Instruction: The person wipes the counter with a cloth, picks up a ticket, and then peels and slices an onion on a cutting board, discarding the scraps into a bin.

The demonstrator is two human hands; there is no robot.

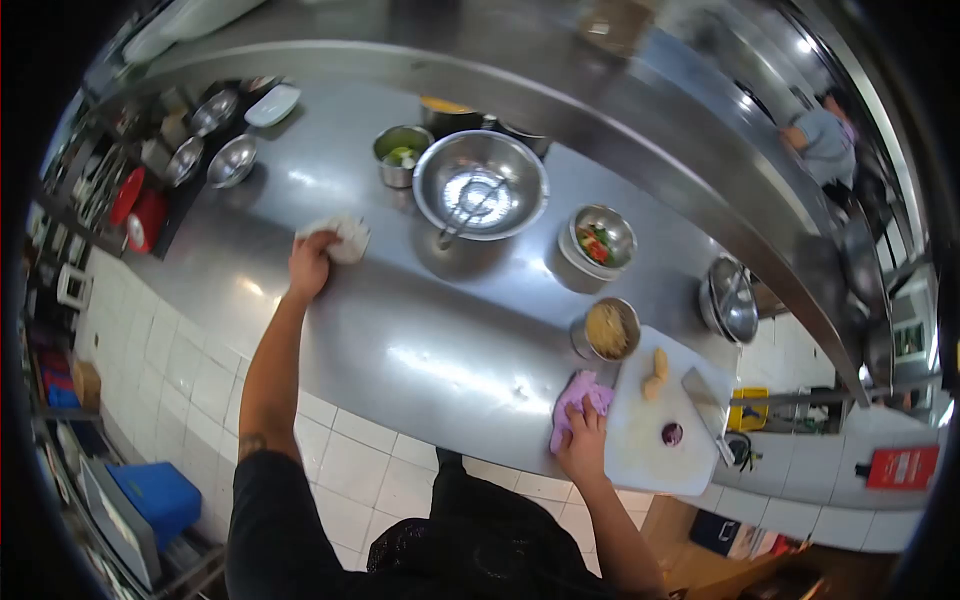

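Note:
My left hand point(310, 265) reaches far across the steel table, its fingers closed on a bunched white cloth point(347, 240) that lies against the tabletop. By the table's near edge, my right hand point(583, 437) grips a crumpled purple cloth point(576, 396). That cloth sits just left of a white cutting board point(640, 445). On the board are a red onion piece point(672, 434), some pale yellow-brown pieces point(655, 376) and a broad-bladed knife point(708, 410) along the right side.
A large steel bowl point(440, 185) with a whisk point(468, 212) stands mid-table. Nearby are a pot with green contents point(401, 150), a bowl of cut vegetables point(598, 240) and a container of yellowish shreds point(610, 330). A red scale point(143, 215) stands left; another person point(825, 145) is beyond the overhead shelf.

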